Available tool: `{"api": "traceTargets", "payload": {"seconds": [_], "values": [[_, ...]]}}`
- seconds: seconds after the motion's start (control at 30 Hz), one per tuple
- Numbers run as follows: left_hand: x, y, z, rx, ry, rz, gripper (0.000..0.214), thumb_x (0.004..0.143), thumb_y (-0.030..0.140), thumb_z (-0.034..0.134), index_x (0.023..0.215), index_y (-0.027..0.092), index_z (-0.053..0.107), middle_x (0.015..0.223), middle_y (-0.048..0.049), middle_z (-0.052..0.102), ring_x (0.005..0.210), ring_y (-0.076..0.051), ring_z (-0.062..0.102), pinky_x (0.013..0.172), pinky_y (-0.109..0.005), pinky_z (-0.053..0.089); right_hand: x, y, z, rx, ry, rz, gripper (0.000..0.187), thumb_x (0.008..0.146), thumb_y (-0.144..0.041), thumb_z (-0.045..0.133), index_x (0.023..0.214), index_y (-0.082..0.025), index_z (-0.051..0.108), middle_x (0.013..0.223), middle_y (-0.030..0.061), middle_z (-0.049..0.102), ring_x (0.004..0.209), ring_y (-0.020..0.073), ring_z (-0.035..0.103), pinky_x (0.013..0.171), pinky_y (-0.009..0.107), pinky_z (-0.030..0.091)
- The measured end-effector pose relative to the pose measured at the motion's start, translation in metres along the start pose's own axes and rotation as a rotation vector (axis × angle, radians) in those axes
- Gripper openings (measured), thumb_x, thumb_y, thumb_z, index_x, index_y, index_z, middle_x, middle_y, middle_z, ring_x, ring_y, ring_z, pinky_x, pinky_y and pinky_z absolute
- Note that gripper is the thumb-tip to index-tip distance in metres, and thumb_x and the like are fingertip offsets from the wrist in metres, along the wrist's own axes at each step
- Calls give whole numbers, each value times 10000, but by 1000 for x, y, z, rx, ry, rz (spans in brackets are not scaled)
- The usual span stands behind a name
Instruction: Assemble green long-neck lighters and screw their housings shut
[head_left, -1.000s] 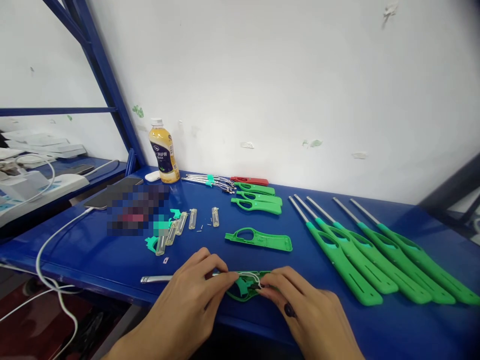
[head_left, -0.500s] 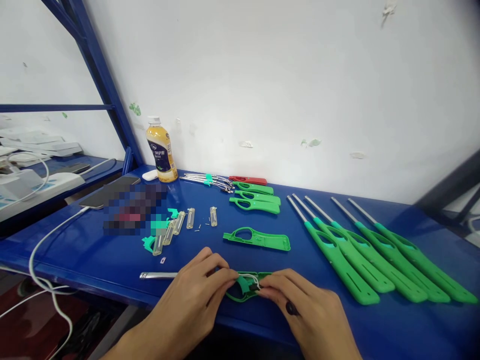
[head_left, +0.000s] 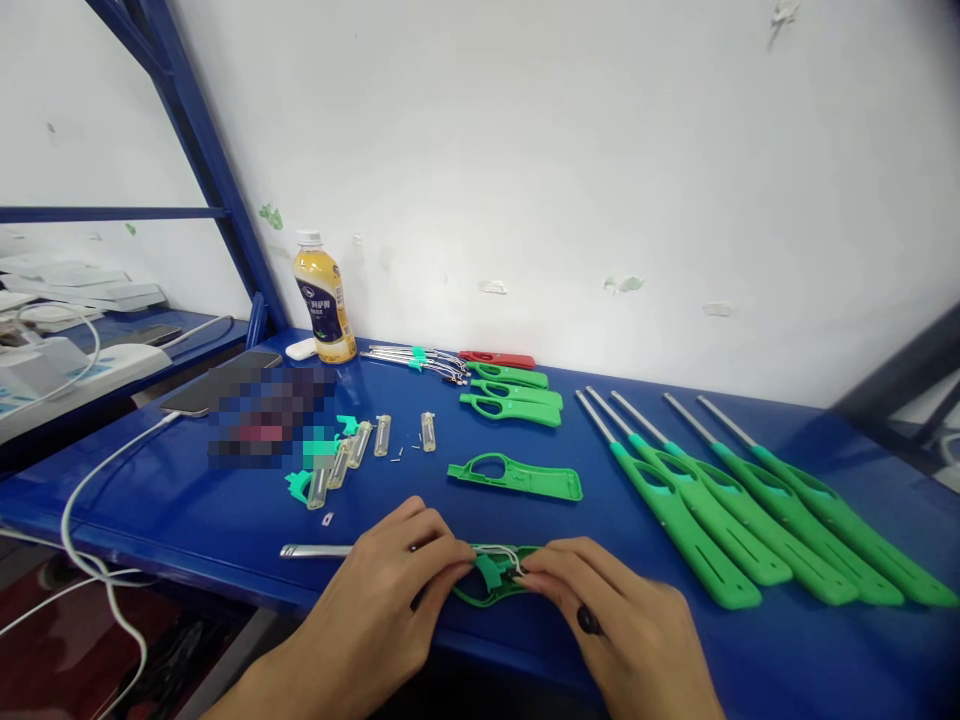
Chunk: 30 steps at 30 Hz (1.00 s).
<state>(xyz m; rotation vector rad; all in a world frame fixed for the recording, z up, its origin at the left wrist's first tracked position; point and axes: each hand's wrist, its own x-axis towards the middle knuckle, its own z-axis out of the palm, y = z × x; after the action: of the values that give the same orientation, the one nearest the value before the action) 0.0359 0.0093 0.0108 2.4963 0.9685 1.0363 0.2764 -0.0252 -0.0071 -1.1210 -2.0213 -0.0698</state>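
Note:
A green lighter half-shell (head_left: 491, 578) with a metal tube (head_left: 315, 550) sticking out to its left lies near the front edge of the blue table (head_left: 187, 510). My left hand (head_left: 390, 590) pinches it from the left, fingers closed on the tube and shell. From the right, my right hand (head_left: 607, 610) presses its fingertips on the shell beside a thin white wire (head_left: 499, 550). A second empty green shell (head_left: 517, 478) lies just behind.
Several finished green long lighters (head_left: 735, 500) lie in a row at the right. Small clear tubes (head_left: 360, 445) and teal bits sit left of centre. More green handles (head_left: 514, 392), a red one, a juice bottle (head_left: 324, 300) and a white cable (head_left: 97, 480) are further back and left.
Both hands stay on the green shell; only the fingertips shift slightly. The camera view has drifted a little.

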Motion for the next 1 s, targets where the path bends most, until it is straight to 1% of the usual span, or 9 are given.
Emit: {"api": "traceTargets", "payload": {"seconds": [0.17, 0.27, 0.33, 0.47, 0.6, 0.73, 0.87, 1.0], "values": [[-2, 0, 2, -16, -5, -2, 250, 1059, 57, 546, 1054, 234, 723, 899, -17, 702, 805, -189, 589, 698, -319, 495, -2, 1, 0, 6, -27, -1, 151, 1112, -256, 572, 1093, -267, 721, 990, -18, 793, 677, 98, 763, 646, 157, 555], [-3, -2, 4, -17, 1, 2, 249, 1060, 48, 542, 1060, 231, 710, 902, -11, 699, 797, -181, 593, 762, -340, 512, -1, 1, 0, 21, -31, -10, 189, 1124, -281, 552, 1070, -263, 732, 978, -16, 798, 664, 99, 761, 650, 158, 564], [-3, -2, 5, -17, 10, 9, 241, 1063, 49, 541, 1054, 225, 705, 895, -8, 692, 782, -174, 591, 797, -355, 519, 1, 0, -1, 31, -18, -13, 229, 1133, -301, 532, 1053, -256, 742, 962, -14, 802, 658, 98, 763, 683, 155, 582], [-1, -1, 5, -13, 26, 22, 234, 1066, 46, 534, 1046, 208, 701, 898, -20, 686, 793, -178, 587, 745, -338, 508, 3, -4, -3, 42, -16, -3, 265, 1138, -320, 519, 1037, -249, 753, 961, -16, 807, 671, 96, 769, 712, 152, 597], [1, 0, 5, -3, 38, 37, 244, 1066, 25, 525, 1047, 195, 700, 903, -23, 682, 796, -176, 569, 754, -341, 510, 2, -4, -4, 43, -24, 4, 259, 1140, -336, 515, 1054, -260, 747, 962, -33, 805, 666, 93, 767, 706, 156, 595], [1, -3, 4, 32, 46, 59, 256, 1063, 24, 537, 1093, 196, 724, 950, -48, 688, 858, -197, 554, 725, -318, 519, 0, -2, -1, 33, -37, 6, 252, 1146, -333, 502, 1075, -269, 735, 970, -43, 803, 680, 93, 772, 698, 160, 583], [-1, -8, 3, 54, 40, 100, 374, 1039, -23, 502, 1175, 228, 743, 1030, -60, 705, 917, -203, 582, 740, -301, 557, -1, -1, 1, 16, -39, -3, 237, 1151, -359, 491, 1087, -285, 708, 973, -64, 793, 654, 90, 762, 630, 183, 551], [-1, -9, 0, 58, 48, 126, 472, 1007, -74, 456, 1208, 248, 737, 1048, -52, 710, 921, -196, 593, 761, -302, 578, -1, -1, 2, -10, -46, -1, 226, 1155, -356, 479, 1101, -294, 690, 975, -79, 788, 647, 94, 764, 587, 213, 524]]}}
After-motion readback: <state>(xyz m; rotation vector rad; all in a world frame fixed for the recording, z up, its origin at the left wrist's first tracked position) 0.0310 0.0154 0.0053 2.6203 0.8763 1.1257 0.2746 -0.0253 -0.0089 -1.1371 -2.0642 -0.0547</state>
